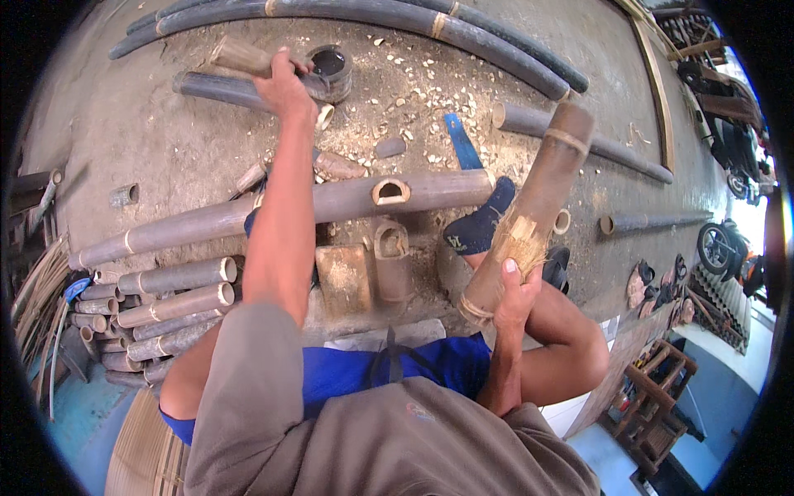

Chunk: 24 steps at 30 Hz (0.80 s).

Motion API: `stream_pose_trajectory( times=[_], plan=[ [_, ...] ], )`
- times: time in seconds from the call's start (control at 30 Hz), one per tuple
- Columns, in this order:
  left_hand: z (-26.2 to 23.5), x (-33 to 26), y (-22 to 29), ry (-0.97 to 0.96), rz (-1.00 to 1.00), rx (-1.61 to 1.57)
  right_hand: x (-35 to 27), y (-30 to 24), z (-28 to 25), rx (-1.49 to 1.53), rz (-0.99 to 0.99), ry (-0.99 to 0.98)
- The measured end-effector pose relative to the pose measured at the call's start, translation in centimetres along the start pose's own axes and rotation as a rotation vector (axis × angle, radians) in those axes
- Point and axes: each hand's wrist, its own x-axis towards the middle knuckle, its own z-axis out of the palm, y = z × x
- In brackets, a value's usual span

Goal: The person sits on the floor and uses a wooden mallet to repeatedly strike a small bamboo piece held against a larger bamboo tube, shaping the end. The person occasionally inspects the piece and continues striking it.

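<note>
My right hand [517,302] is closed round the lower part of a short, thick bamboo section [538,198], tilted with its top away to the right. The bamboo has a pale, splintered patch just above my thumb. My left hand [287,87] reaches far forward, its fingers closed on a club-like piece of light brown wood [240,56]. Right beside that hand stands a round container [332,73] with a dark inside. Between my arms, a long bamboo pole [347,198] with an oval hole lies crosswise. Nearer me stands an upright bamboo piece [393,269] with a notch.
Cut bamboo lengths [178,306] are stacked at the left. Long poles [364,12] lie across the far floor. Pale chips and a blue flat strip [462,142] lie ahead of me. A wooden block [343,277] sits between my legs; sandals and a motorbike [718,248] are at right.
</note>
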Motion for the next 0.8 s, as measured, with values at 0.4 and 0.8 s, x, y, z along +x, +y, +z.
stream_pose_trajectory(
  times=[0.4, 0.8],
  plan=[
    [-9.1, -19.3, 3.7, -0.001, -0.377, 0.032, -3.5, -2.6, 3.2, -0.062, -0.109, -0.383],
    [-11.7, -20.3, 1.9, -0.086, -0.278, 0.114, -2.6, -8.9, 7.4, -0.308, -0.454, -0.574]
  ],
)
